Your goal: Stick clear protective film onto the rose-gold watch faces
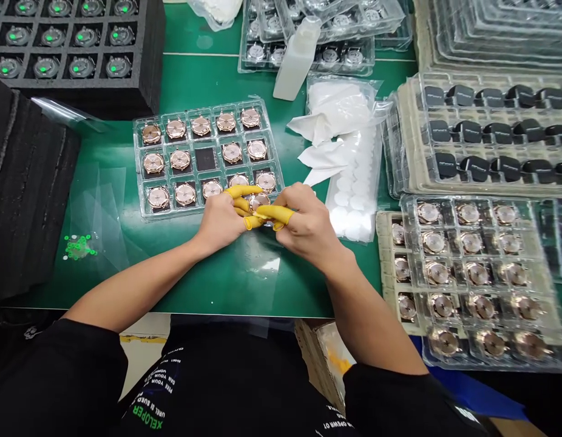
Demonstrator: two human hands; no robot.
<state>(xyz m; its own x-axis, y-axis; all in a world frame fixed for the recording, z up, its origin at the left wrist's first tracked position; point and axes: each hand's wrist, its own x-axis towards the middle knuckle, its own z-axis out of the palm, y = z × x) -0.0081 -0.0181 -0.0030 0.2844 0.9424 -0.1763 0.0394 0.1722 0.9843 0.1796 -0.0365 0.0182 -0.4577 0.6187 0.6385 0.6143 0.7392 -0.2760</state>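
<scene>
Both hands meet over the green mat, just in front of a clear plastic tray (139, 159) of rose-gold watch cases. My left hand (221, 221) and my right hand (303, 224) wear yellow finger cots and pinch one rose-gold watch case (258, 201) between their fingertips. One cell in the tray's middle row shows only its dark bottom. A clear plastic film (260, 267) lies on the mat under my hands.
Stacked clear trays of watch cases (472, 285) sit at the right, trays of black parts (490, 130) behind them. White wipes and pads (349, 152) and a white bottle (297, 60) lie in the middle. Black foam trays (76, 48) stand at the left, small green rings (78, 246) beside them.
</scene>
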